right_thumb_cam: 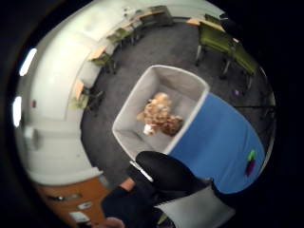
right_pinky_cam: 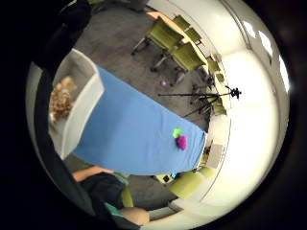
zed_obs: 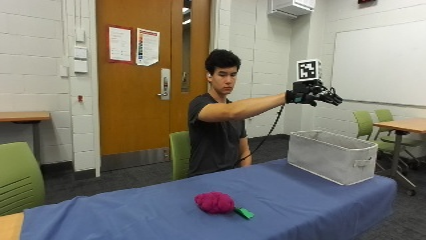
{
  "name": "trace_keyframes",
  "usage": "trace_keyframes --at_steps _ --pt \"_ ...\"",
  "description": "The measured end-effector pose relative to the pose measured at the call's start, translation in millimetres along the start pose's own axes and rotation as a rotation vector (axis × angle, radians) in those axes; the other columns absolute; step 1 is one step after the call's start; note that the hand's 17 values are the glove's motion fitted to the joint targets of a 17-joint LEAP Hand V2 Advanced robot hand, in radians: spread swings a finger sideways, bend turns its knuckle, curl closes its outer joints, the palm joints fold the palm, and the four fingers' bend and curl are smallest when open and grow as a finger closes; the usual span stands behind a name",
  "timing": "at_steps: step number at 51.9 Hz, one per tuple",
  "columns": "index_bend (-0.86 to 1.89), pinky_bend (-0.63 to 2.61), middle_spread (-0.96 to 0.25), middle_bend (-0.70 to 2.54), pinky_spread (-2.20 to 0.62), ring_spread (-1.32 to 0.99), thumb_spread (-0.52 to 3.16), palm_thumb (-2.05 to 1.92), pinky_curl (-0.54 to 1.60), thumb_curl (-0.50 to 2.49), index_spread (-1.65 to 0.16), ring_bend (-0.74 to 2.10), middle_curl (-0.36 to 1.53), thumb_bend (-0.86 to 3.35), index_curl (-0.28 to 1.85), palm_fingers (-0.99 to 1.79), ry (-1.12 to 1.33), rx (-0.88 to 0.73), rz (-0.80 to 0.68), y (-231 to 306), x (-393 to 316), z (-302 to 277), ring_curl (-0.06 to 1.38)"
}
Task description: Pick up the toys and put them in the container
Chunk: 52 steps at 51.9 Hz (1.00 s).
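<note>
Your right hand (zed_obs: pixel 313 95) hangs high over the grey container (zed_obs: pixel 331 155) at the right of the outside view, fingers (zed_obs: pixel 331 97) spread and holding nothing. A tan plush toy (right_thumb_cam: pixel 158 114) already lies inside the container. The drop step looks finished. The magenta toy (zed_obs: pixel 214 202) and green toy (zed_obs: pixel 244 213) lie touching on the blue counter (zed_obs: pixel 133 210), lower centre, well apart from the container. Next, reach back down to them and grip one.

I see white block walls (zed_obs: pixel 40 75), an orange wooden door (zed_obs: pixel 133 85) with two posted papers (zed_obs: pixel 133 46), a whiteboard (zed_obs: pixel 379 62), green chairs (zed_obs: pixel 18 175) and grey carpet (zed_obs: pixel 120 182).
</note>
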<state>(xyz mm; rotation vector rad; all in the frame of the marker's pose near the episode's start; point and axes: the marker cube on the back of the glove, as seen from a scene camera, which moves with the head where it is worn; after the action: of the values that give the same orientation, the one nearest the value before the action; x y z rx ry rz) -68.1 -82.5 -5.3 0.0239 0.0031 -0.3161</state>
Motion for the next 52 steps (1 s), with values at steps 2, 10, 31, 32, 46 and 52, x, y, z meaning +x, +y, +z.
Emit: trace_keyframes --at_steps 2,10,31,32,46,52 --pt "0.15 0.88 -0.05 0.38 -0.18 -0.25 0.93 -0.08 0.36 0.35 -0.16 0.74 0.41 -0.07 0.60 0.00 0.062 0.010 0.068 8.3 28.7 0.6 0.30" --pt "0.16 0.84 -0.09 0.40 -0.17 -0.25 0.92 -0.09 0.35 0.32 -0.16 0.75 0.41 -0.08 0.56 0.03 0.110 0.034 0.228 61.2 130.8 -4.1 0.30" --pt "0.19 0.74 -0.12 0.40 -0.16 -0.30 0.90 -0.11 0.32 0.25 -0.22 0.67 0.42 -0.09 0.55 0.09 0.159 -0.016 0.453 166.7 344.0 52.3 0.27" --pt "0.19 0.74 -0.12 0.40 -0.16 -0.30 0.90 -0.11 0.32 0.24 -0.22 0.66 0.42 -0.09 0.55 0.09 0.162 -0.015 0.462 169.6 351.8 58.4 0.27" --pt "0.20 0.70 -0.12 0.37 -0.16 -0.33 0.89 -0.12 0.32 0.22 -0.24 0.57 0.41 -0.09 0.55 0.09 0.101 -0.075 0.569 205.3 415.5 152.9 0.24" --pt "0.21 0.68 -0.11 0.35 -0.16 -0.34 0.89 -0.12 0.32 0.22 -0.25 0.53 0.41 -0.09 0.55 0.08 0.057 -0.119 0.597 219.3 429.0 194.5 0.23"
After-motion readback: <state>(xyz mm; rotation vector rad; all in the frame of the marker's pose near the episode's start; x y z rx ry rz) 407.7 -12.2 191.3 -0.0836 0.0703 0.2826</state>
